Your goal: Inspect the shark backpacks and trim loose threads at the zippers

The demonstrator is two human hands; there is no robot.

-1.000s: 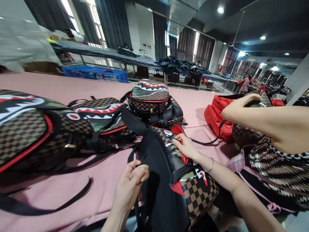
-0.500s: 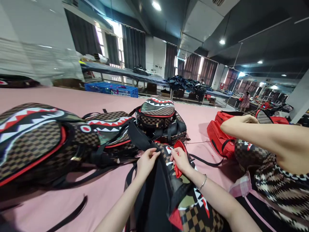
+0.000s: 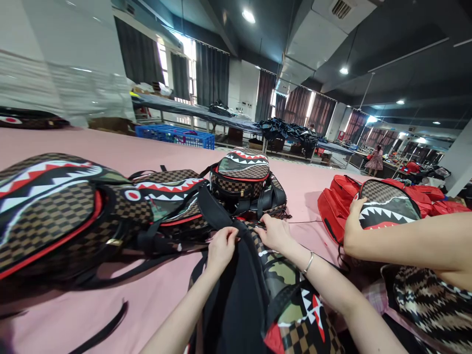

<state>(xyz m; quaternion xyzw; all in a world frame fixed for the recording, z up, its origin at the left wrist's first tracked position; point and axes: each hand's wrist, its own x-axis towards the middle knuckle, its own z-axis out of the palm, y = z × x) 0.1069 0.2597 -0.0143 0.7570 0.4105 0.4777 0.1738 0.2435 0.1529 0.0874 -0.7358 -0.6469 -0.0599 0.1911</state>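
The backpack (image 3: 254, 290) lies on the pink-covered desk (image 3: 73, 305) between the person's forearms, its black back panel facing up and to the left, its checkered camouflage front sloping down to the right. Its long axis runs away from the person, so the far end sits beneath the fingertips and the body stretches back toward the wearer. The left hand (image 3: 221, 248) is nearer the panel side, thumb and fingers pinching the far edge beside a wide black strap (image 3: 212, 204). The right hand (image 3: 277, 233), just beside it, curls over the patterned side; what lies under its fingertips is hidden, so I cannot tell whether it grips anything. One bracelet (image 3: 309, 263) circles that wrist. To the left are two patterned bags, a large near one (image 3: 70, 211) and one behind it (image 3: 177, 196); ahead stands one small-looking bag (image 3: 241, 172), perhaps resting on another. One co-worker's hand (image 3: 356, 221) touches one shark-toothed bag (image 3: 391, 196) on the right, among red bags (image 3: 332, 209) too overlapped to count. One blue crate (image 3: 175, 136) sits beyond the desk.
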